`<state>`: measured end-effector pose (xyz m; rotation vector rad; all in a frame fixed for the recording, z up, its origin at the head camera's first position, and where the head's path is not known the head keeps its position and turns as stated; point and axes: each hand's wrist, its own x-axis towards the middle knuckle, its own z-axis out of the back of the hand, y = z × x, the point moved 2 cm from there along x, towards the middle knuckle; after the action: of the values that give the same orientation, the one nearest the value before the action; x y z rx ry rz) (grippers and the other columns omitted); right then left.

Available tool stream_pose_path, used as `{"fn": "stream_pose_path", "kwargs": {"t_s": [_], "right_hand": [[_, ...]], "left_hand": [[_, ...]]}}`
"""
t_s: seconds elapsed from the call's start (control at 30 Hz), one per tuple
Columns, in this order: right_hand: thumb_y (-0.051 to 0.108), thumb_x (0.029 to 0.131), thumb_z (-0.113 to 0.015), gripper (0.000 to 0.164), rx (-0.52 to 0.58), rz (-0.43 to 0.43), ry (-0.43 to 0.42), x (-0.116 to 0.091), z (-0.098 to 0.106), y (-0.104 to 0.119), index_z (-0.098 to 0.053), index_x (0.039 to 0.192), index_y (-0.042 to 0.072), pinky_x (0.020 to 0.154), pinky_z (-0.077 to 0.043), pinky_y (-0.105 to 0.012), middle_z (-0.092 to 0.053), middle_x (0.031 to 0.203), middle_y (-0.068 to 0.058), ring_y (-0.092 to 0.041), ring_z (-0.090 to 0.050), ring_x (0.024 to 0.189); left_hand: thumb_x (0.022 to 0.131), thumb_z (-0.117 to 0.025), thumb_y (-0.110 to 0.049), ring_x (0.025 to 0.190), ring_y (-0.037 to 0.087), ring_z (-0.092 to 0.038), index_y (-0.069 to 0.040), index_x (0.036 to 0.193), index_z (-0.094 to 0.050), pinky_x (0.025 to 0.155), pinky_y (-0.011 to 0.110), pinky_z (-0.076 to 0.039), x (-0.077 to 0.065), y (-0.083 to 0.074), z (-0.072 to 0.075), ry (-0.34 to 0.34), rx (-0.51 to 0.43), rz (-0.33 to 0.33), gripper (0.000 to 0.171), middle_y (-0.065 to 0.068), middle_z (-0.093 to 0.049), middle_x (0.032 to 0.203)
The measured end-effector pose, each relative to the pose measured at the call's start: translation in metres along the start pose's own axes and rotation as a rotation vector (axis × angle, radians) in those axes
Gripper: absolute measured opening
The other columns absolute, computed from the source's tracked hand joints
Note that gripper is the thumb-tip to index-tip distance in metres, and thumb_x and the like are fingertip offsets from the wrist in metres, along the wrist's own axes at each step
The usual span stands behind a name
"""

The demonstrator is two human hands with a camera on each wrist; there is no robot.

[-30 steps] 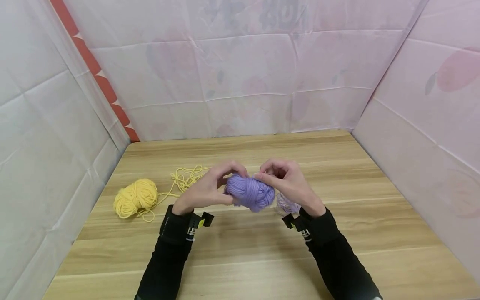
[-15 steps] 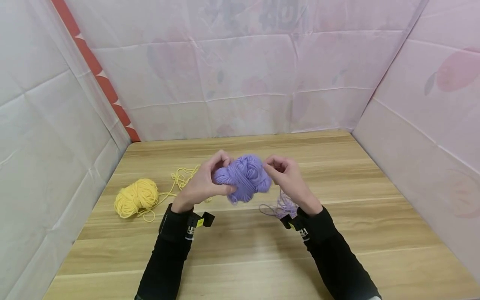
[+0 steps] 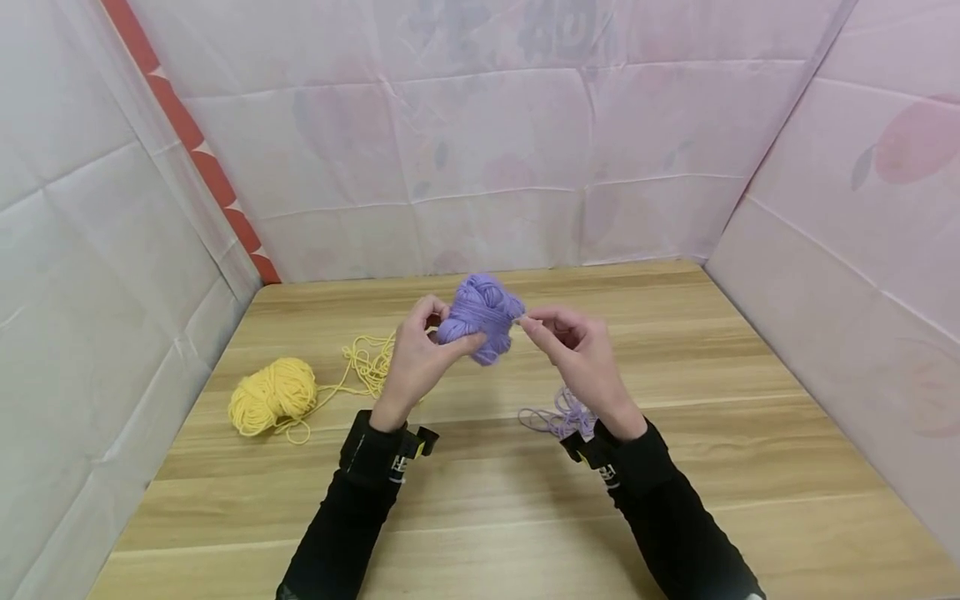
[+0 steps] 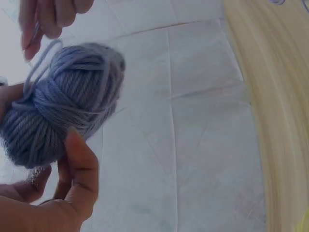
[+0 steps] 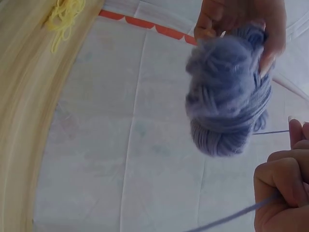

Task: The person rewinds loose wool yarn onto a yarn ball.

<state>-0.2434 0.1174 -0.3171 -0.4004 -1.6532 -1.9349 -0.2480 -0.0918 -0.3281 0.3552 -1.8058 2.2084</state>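
Observation:
A ball of purple yarn (image 3: 483, 317) is held up over the table, tilted, in my left hand (image 3: 416, 362). In the left wrist view, the thumb presses one end of the yarn ball (image 4: 72, 87) and the other fingers lie behind it. My right hand (image 3: 581, 354) is at the ball's right side. Its thumb and index finger pinch a purple strand (image 5: 270, 132), which runs to the ball in the right wrist view. More of the purple strand (image 5: 231, 215) trails from the curled lower fingers. Below the right hand lies a loose purple yarn heap (image 3: 558, 415), partly hidden by the wrist.
A yellow yarn ball (image 3: 273, 396) lies on the left of the wooden table (image 3: 480, 517). Its loose yellow strands (image 3: 367, 367) spread toward my left hand, which hides some of them. Pale printed cloth walls (image 3: 480, 167) stand around the back and sides.
The purple ball has risen away from me and tilted over in the left hand. The right hand has shifted slightly right, and more of the purple heap below shows.

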Motion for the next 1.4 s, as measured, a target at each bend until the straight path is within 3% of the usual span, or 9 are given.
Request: {"fn": "stream_pose_path", "kwargs": {"t_s": [0.17, 0.3, 0.6, 0.73, 0.9, 1.1, 1.23, 1.33, 1.4], "right_hand": [[-0.005, 0.090, -0.060, 0.015, -0.026, 0.124, 0.051, -0.004, -0.007, 0.003, -0.070, 0.101, -0.003, 0.043, -0.021, -0.028, -0.036, 0.056, 0.003, -0.008, -0.026, 0.045], [-0.004, 0.089, -0.062, 0.014, -0.074, 0.153, 0.100, -0.007, -0.015, 0.005, -0.070, 0.100, -0.001, 0.044, -0.023, -0.026, -0.039, 0.056, 0.001, -0.007, -0.028, 0.047], [-0.002, 0.088, -0.065, 0.013, -0.104, 0.140, 0.214, -0.009, -0.029, 0.000, -0.074, 0.096, 0.003, 0.045, -0.031, -0.020, -0.062, 0.069, -0.006, -0.001, -0.037, 0.052], [0.002, 0.088, -0.066, 0.013, -0.123, 0.102, 0.256, -0.008, -0.032, -0.006, -0.075, 0.097, 0.006, 0.046, -0.033, -0.019, -0.061, 0.069, -0.004, -0.001, -0.039, 0.053], [0.003, 0.090, -0.064, 0.014, -0.089, 0.030, 0.313, -0.004, -0.031, -0.019, -0.075, 0.099, 0.003, 0.045, -0.030, -0.020, -0.053, 0.064, -0.001, -0.002, -0.036, 0.052], [0.000, 0.092, -0.060, 0.020, 0.021, -0.122, 0.306, 0.002, -0.015, -0.030, -0.068, 0.108, -0.009, 0.054, -0.038, -0.018, -0.061, 0.077, 0.017, -0.001, -0.044, 0.059], [-0.006, 0.088, -0.055, 0.018, 0.022, -0.208, 0.242, 0.005, 0.001, -0.033, -0.065, 0.101, -0.013, 0.053, -0.040, -0.017, -0.058, 0.069, 0.016, -0.001, -0.047, 0.058], [-0.010, 0.084, -0.049, 0.013, 0.021, -0.255, 0.212, 0.007, 0.011, -0.034, -0.061, 0.080, -0.006, 0.050, -0.036, -0.017, -0.048, 0.061, 0.013, -0.002, -0.043, 0.054], [-0.010, 0.083, -0.048, 0.020, 0.041, -0.278, 0.205, 0.008, 0.014, -0.034, -0.059, 0.075, 0.005, 0.050, -0.037, -0.018, -0.047, 0.062, 0.013, -0.002, -0.043, 0.054]], "left_hand": [[0.079, -0.078, -0.013, 0.084, 0.015, -0.050, -0.006, 0.086, -0.043, 0.068, 0.023, -0.052, -0.001, 0.001, -0.010, -0.080, -0.124, 0.010, 0.037, 0.003, -0.048, 0.092], [0.083, -0.074, -0.009, 0.084, 0.013, -0.055, -0.008, 0.084, -0.038, 0.069, 0.022, -0.052, -0.001, 0.003, -0.015, -0.113, -0.300, 0.041, 0.036, 0.004, -0.050, 0.096], [0.090, -0.064, -0.004, 0.104, 0.014, -0.064, -0.010, 0.091, -0.040, 0.090, 0.026, -0.055, -0.002, 0.000, -0.013, -0.139, -0.636, 0.083, 0.025, 0.006, -0.056, 0.112], [0.091, -0.062, -0.001, 0.106, 0.013, -0.063, -0.011, 0.093, -0.043, 0.094, 0.027, -0.053, -0.003, -0.002, -0.012, -0.122, -0.743, 0.083, 0.021, 0.004, -0.057, 0.111], [0.089, -0.060, 0.002, 0.096, 0.011, -0.063, -0.011, 0.095, -0.049, 0.086, 0.022, -0.055, -0.004, -0.004, -0.013, -0.088, -0.810, 0.081, 0.018, 0.000, -0.058, 0.102], [0.084, -0.060, 0.003, 0.087, 0.009, -0.057, -0.011, 0.083, -0.046, 0.076, 0.019, -0.049, -0.004, -0.005, -0.015, 0.016, -0.773, 0.065, 0.020, -0.002, -0.057, 0.096], [0.083, -0.060, 0.003, 0.084, 0.009, -0.056, -0.011, 0.086, -0.044, 0.073, 0.019, -0.048, -0.006, -0.007, -0.014, 0.170, -0.710, 0.033, 0.021, -0.002, -0.056, 0.094], [0.083, -0.059, 0.004, 0.090, 0.010, -0.058, -0.011, 0.099, -0.044, 0.075, 0.021, -0.050, -0.008, -0.008, -0.013, 0.294, -0.665, 0.049, 0.027, 0.000, -0.058, 0.100], [0.083, -0.058, 0.004, 0.097, 0.011, -0.060, -0.014, 0.113, -0.043, 0.077, 0.023, -0.051, -0.009, -0.008, -0.012, 0.363, -0.614, 0.071, 0.038, 0.002, -0.060, 0.109]]}}
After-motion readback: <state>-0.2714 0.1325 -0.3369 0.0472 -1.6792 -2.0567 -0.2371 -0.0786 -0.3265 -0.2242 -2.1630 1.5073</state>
